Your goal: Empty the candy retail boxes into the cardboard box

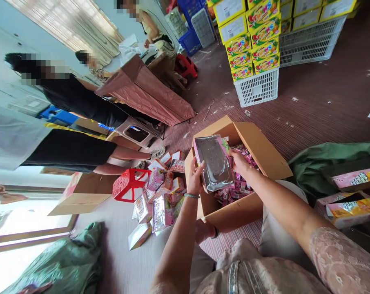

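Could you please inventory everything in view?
Windowed package: one, clear and pink, in both hands
Cartons: at least two, brown, under package and left
Small packets: many, pink, in nearer carton
Loose packages: many, mixed colours, between cartons
Red stools: two, red, left and upper middle
Crates: several, white and blue, top
Yellow boxes: many, yellow, atop white crates
Display boxes: at least two, pink and yellow, right edge
Green sacks: two, green, lower left and mid right
Table: one, reddish cover, upper left
Other people: at least four, varied clothing, left half
Left hand: one, bare, package's left side
Right hand: one, bare, package's right side
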